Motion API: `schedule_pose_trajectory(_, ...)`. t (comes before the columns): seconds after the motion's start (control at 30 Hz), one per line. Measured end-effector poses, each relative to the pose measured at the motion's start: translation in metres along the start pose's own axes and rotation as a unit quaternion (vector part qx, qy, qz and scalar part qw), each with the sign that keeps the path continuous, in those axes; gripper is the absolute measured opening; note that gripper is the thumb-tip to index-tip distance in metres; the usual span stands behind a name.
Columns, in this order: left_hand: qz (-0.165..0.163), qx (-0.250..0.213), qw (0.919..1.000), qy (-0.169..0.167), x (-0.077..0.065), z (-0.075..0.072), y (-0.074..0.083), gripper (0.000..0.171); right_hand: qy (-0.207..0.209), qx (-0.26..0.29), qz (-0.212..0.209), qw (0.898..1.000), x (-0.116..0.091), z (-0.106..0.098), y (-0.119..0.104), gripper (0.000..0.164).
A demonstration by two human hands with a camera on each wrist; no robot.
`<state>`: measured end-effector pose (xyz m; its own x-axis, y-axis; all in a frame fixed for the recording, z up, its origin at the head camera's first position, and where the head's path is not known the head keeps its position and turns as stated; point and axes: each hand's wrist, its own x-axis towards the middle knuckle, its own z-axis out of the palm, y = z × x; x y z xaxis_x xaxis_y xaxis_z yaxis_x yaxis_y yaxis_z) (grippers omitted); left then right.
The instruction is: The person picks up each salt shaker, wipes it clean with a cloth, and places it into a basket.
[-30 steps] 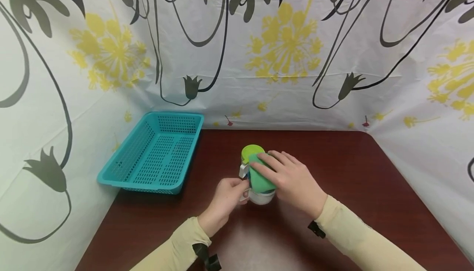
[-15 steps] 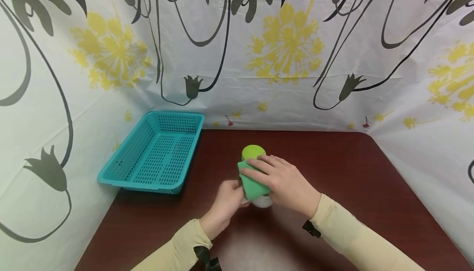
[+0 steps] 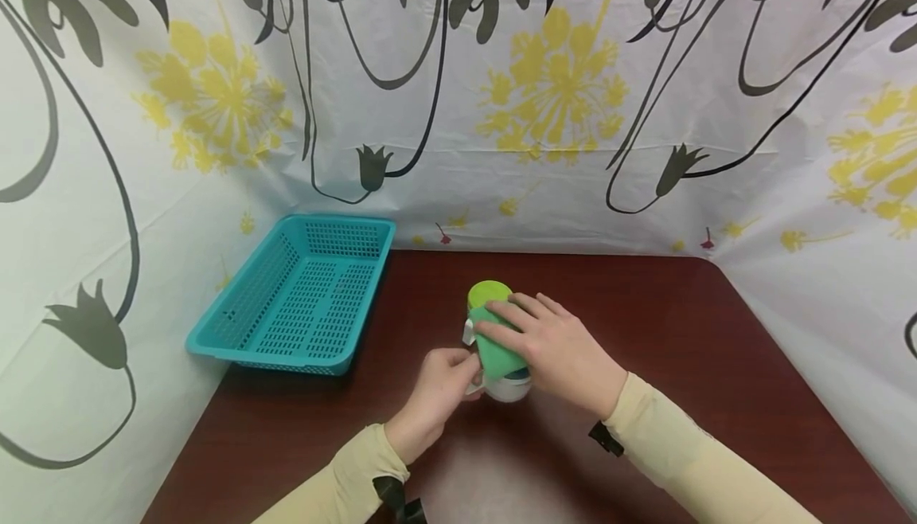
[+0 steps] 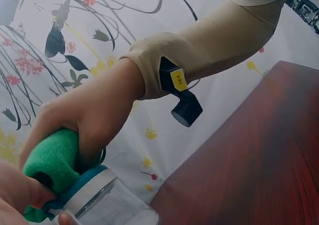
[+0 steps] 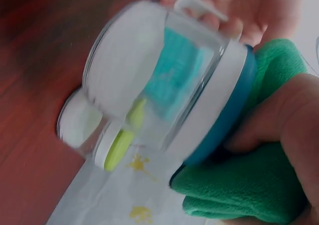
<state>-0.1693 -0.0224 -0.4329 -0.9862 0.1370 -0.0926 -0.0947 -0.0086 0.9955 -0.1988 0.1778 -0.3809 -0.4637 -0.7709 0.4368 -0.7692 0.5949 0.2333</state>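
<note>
A clear jar (image 5: 187,80) with a white band and a blue lid (image 5: 227,108) stands near the table's middle, a white powder-like layer at its bottom. My left hand (image 3: 438,387) pinches the jar's white side handle (image 5: 197,6). In my right hand (image 3: 566,353) is a folded green cloth (image 3: 497,346), gripped over the blue lid and covering most of it in the head view. Just behind stands a smaller clear jar (image 5: 79,120) with a lime-green lid (image 3: 489,294), partly hidden by the cloth.
A turquoise perforated basket (image 3: 335,305) sits at the table's back left. The dark red-brown table (image 3: 645,309) meets a patterned white curtain (image 3: 444,126) at the back and sides.
My right hand with the cloth has shifted left and toward me over the lid, then slightly back to the right. My left hand keeps its hold on the handle.
</note>
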Motion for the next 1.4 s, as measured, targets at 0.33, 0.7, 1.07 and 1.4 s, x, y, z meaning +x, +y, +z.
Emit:
schedule_pose_trajectory(0.33,0.007,0.004,0.9999,0.012,-0.003,-0.006,0.005,0.039,-0.008,-0.033,0.061,0.998,-0.009,-0.003,0.023,0.08)
schedule_pose_trajectory(0.7,-0.011,0.013,0.9998,0.006,0.003,-0.01,0.008,0.037,0.011,-0.031,0.065,0.997,-0.009,-0.004,0.019,0.079)
schedule_pose_trajectory(1.07,-0.007,-0.018,0.9996,0.022,0.016,-0.015,0.016,0.026,0.124,-0.017,-0.014,0.992,0.002,-0.005,-0.011,0.07)
schedule_pose_trajectory(1.4,0.014,-0.017,0.9991,0.036,0.019,-0.022,0.029,0.026,0.244,-0.07,-0.103,0.962,0.01,-0.01,-0.032,0.042)
